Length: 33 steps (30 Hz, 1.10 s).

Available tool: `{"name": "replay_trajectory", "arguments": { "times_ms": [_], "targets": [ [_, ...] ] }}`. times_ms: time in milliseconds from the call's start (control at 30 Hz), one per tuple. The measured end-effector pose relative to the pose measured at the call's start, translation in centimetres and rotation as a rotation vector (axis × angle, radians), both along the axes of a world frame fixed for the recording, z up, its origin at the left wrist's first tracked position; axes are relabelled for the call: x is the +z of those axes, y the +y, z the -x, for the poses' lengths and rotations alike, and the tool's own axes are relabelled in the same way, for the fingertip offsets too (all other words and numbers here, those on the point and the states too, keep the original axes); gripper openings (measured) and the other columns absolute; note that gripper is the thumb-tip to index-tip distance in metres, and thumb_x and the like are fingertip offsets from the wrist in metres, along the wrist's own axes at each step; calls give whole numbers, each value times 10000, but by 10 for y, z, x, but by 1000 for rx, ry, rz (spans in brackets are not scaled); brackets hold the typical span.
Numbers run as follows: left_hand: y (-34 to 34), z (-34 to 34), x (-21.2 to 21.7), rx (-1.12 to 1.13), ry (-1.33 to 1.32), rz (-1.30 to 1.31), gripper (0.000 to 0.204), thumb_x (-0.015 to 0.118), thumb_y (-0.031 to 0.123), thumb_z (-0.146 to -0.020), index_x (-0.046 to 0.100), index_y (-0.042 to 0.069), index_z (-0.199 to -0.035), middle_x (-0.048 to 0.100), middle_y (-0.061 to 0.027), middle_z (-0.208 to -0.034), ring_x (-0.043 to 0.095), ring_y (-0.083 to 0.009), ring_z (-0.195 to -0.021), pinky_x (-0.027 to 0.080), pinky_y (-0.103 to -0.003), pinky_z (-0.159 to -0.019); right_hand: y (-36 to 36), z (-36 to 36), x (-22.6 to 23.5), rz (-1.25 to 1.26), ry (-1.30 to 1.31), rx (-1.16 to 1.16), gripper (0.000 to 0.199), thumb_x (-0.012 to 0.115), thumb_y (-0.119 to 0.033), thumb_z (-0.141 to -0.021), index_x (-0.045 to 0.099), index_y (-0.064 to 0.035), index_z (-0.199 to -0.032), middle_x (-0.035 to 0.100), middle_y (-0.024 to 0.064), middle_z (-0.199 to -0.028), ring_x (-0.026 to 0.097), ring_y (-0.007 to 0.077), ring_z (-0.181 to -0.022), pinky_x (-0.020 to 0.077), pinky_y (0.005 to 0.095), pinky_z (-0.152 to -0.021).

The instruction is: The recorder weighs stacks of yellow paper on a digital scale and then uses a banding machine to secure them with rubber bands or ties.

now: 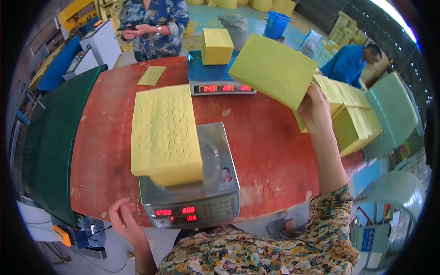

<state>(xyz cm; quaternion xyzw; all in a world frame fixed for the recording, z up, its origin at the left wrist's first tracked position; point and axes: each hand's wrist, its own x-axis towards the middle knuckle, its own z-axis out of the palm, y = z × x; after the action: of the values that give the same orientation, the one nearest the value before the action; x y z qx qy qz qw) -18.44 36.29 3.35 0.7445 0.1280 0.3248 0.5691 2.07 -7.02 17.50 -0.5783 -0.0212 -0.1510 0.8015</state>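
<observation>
Yellow stack (275,68) in right hand (315,109), blue scale (196,71) partly behind.

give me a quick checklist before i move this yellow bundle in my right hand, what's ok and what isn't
1. Right hand gripping the yellow bundle: ok, held raised above the table.
2. Left hand free: ok, empty beside the near scale.
3. Near scale switched on: ok, red digits glow.
4. Near stack centred on its pan: not ok, it sits toward the left, with bare metal at right.
5. Far scale unloaded: not ok, a yellow block rests there.
6. Bundle's sheet count: cannot tell.
</observation>
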Motion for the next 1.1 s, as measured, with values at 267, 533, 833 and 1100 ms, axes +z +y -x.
{"name": "replay_trajectory", "arguments": {
  "times_ms": [267, 533, 833, 1100],
  "targets": [
    [-87, -57, 133, -1515, 290, 725, 843, 587, 554, -930, 289, 12, -1501, 416, -196, -1473, 514, -277, -1255, 507, -410, -942, 85, 211, -12, 1027, -139, -411, 237, 598, -113, -886, 611, 28, -1077, 664, 120, -944, 650, 183, -763, 517, 293, -672],
    [-86, -34, 134, -1630, 439, 943, 752, 592, 458, -965, 259, 45, -1497, 449, -96, -1416, 477, -176, -1293, 449, -367, -1035, 159, 279, 0, 1784, -582, -375, 314, 702, -60, -755, 632, -13, -1057, 654, 203, -1099, 670, 391, -985, 569, 456, -804],
    [-59, -20, 125, -1481, 409, 1028, 616, 617, 169, -951, 305, 31, -1464, 493, -118, -1381, 521, -201, -1253, 465, -383, -1025, 171, 285, -1, 790, -139, -311, 797, 453, -589, -966, 435, 82, -1395, 516, 215, -1384, 526, 326, -1263, 401, 462, -1053],
    [-42, -24, 136, -1418, 285, 828, 566, 575, 237, -968, 360, 19, -1444, 520, -125, -1352, 545, -199, -1229, 492, -370, -984, 205, 243, 9, 136, 235, -34, 579, 482, -361, -997, 451, 51, -1402, 598, 145, -1275, 590, 184, -1118, 451, 300, -935]
  ]
}}
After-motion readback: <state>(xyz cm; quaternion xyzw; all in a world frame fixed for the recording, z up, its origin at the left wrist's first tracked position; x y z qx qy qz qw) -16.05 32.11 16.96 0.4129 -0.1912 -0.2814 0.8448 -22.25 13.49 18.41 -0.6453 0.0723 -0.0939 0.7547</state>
